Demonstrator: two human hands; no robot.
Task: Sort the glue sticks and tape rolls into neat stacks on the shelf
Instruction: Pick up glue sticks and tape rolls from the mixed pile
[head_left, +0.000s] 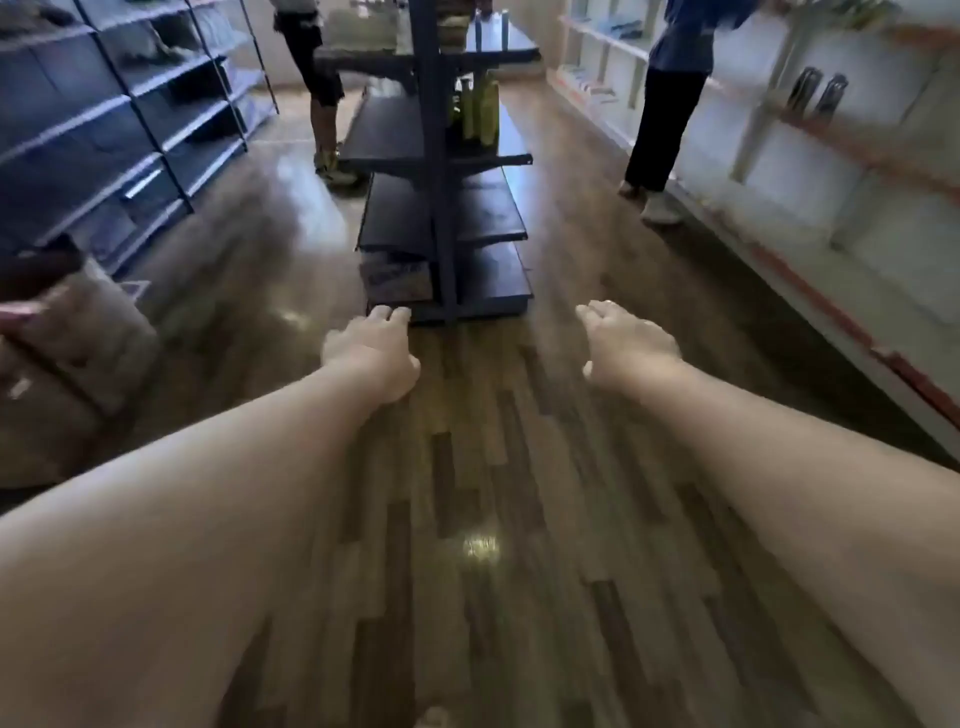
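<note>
Both my arms reach out in front of me over the wooden floor (467, 467), and neither hand carries anything. My left hand (371, 353) hangs with its fingers loosely bent and its knuckles toward the foot of the dark shelf unit (441, 218); my right hand (623, 345) is likewise loose and holds nothing. That unit stands straight ahead, end-on to me, its long axis running away from me down the aisle, tiers on both sides of a central post. I cannot make out any glue sticks or tape rolls for certain; the picture is blurred. Some yellow-green things (480, 111) stand upright on a middle tier to the right of the post, and something flat and bluish (397, 273) lies on the lowest tier to the left, but what they are I cannot tell. My left hand appears nearer the unit's base, just short of its left corner; the right is out to the unit's right. I judge I must close on the unit first.
</note>
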